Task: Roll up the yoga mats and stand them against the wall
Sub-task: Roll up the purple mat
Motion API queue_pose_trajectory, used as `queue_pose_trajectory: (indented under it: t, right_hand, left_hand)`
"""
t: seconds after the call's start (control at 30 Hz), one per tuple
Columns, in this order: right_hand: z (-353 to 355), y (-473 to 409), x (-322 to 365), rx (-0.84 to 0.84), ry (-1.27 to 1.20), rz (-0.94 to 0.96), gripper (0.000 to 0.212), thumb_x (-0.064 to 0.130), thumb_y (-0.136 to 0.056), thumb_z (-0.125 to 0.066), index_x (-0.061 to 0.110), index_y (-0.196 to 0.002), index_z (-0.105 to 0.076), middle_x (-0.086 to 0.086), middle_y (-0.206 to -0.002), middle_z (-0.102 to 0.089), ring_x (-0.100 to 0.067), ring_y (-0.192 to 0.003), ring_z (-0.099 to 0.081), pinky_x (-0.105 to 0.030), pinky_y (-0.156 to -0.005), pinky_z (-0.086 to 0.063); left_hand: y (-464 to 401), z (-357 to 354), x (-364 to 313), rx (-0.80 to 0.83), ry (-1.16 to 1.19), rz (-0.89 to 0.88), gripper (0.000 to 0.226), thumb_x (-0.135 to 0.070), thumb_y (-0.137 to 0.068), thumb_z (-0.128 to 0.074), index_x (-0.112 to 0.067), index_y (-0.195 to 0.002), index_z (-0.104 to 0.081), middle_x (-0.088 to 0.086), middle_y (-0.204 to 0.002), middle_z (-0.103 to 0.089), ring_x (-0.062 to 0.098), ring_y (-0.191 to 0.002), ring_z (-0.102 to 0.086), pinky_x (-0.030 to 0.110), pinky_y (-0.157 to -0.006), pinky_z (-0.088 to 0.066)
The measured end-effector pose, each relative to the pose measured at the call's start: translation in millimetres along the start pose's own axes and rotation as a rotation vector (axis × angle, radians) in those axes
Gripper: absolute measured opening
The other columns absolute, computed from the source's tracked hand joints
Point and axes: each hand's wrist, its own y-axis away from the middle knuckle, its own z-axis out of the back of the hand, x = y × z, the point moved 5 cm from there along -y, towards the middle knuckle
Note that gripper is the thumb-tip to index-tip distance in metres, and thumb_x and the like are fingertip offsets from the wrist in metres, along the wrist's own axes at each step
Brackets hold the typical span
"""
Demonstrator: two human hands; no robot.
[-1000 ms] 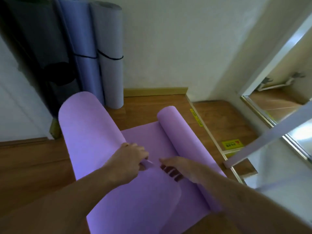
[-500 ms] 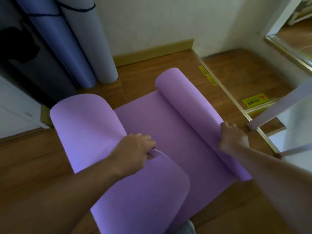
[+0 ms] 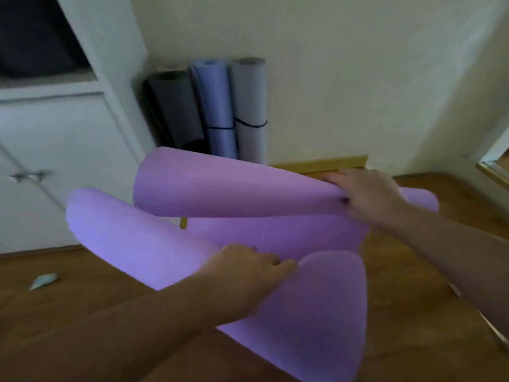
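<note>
Lifted off wooden floor (image 3: 82,312) now: one purple mat (image 3: 220,188), gripped by left hand (image 3: 245,268) and right hand (image 3: 366,194); three rolled mats (image 3: 217,106), apparently, against cream wall (image 3: 330,78).

Single head-worn, wide-angle view, looking forward and down from standing or stooping height toward a room corner. Nearest the lens, both forearms entering from the lower edge, with the left hand (image 3: 248,267) at lower centre and the right hand (image 3: 366,194) at right of centre, both on a purple mat (image 3: 209,188) filling the middle ground. Farther off, three rolled mats (image 3: 217,106) upright in the corner against the cream wall (image 3: 358,64); white cabinet (image 3: 55,150) at left, wooden floor (image 3: 407,312) below. Straight edges bowed toward the frame borders; blurred throughout. No second view, hence no shared region.
</note>
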Motion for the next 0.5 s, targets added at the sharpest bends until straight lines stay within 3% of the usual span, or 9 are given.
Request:
queue_pose_trajectory:
  t: [0.13, 0.2, 0.27, 0.33, 0.4, 0.5]
  right_hand:
    - [62.4, -32.8, 86.6, -0.081, 0.07, 0.211, 0.079, 0.019, -0.075, -0.069, 0.044, -0.148, -0.049, 0.008, -0.127, -0.06, -0.029, -0.115, -0.06, -0.037, -0.076, -0.047]
    - [65.5, -41.5, 125.3, -0.026, 0.08, 0.269, 0.097, 0.028, -0.077, -0.078, 0.039, -0.162, -0.031, 0.002, -0.148, -0.048, -0.03, -0.132, -0.046, -0.043, -0.103, -0.046]
    - [67.0, -39.6, 157.0, 0.055, -0.061, 0.197, 0.105, 0.047, -0.085, -0.081, 0.03, -0.167, -0.019, -0.007, -0.162, -0.029, -0.032, -0.149, -0.029, -0.046, -0.122, -0.032]
    - [72.8, -22.1, 186.1, 0.13, -0.331, 0.126, 0.072, 0.057, -0.096, -0.067, 0.027, -0.157, -0.043, -0.004, -0.156, -0.042, -0.025, -0.143, -0.043, -0.042, -0.116, -0.039]
    - [72.2, 11.0, 218.4, 0.265, -0.633, 0.138, 0.033, 0.056, -0.1, -0.057, 0.034, -0.121, -0.069, 0.009, -0.123, -0.069, -0.015, -0.11, -0.065, -0.04, -0.095, -0.053]
    - [62.7, 54.0, 251.0, 0.381, -0.788, 0.224, 0.03, 0.04, -0.106, -0.048, 0.025, -0.098, -0.072, 0.001, -0.089, -0.07, -0.011, -0.074, -0.062, -0.047, -0.072, -0.052]
  left_hand:
    - [44.6, 49.6, 1.3, -0.16, -0.085, 0.073, 0.067, -0.03, -0.059, -0.082, -0.029, -0.116, -0.048, -0.009, -0.078, -0.062, 0.02, -0.054, -0.063, 0.024, -0.045, -0.026]
    - [61.5, 56.7, 0.0, -0.219, -0.073, 0.109, 0.066, -0.029, -0.062, -0.084, -0.029, -0.116, -0.047, -0.009, -0.079, -0.062, 0.02, -0.057, -0.065, 0.024, -0.042, -0.032]
    - [80.2, 51.8, 1.1, -0.258, -0.042, 0.155, 0.068, -0.025, -0.065, -0.085, -0.03, -0.12, -0.045, -0.008, -0.079, -0.062, 0.021, -0.059, -0.066, 0.025, -0.039, -0.037]
    - [99.2, 43.2, 7.7, -0.241, 0.035, 0.22, 0.066, -0.023, -0.074, -0.083, -0.033, -0.126, -0.044, -0.008, -0.081, -0.065, 0.022, -0.063, -0.068, 0.028, -0.041, -0.04]
    - [114.5, 35.4, 24.0, -0.154, 0.041, 0.368, 0.044, -0.025, -0.095, -0.067, -0.033, -0.134, -0.047, -0.005, -0.101, -0.069, 0.025, -0.082, -0.072, 0.033, -0.052, -0.043]
    - [130.0, 29.9, 36.5, -0.022, 0.068, 0.454, 0.031, -0.025, -0.11, -0.045, -0.032, -0.14, -0.05, -0.004, -0.129, -0.066, 0.027, -0.104, -0.069, 0.041, -0.071, -0.049]
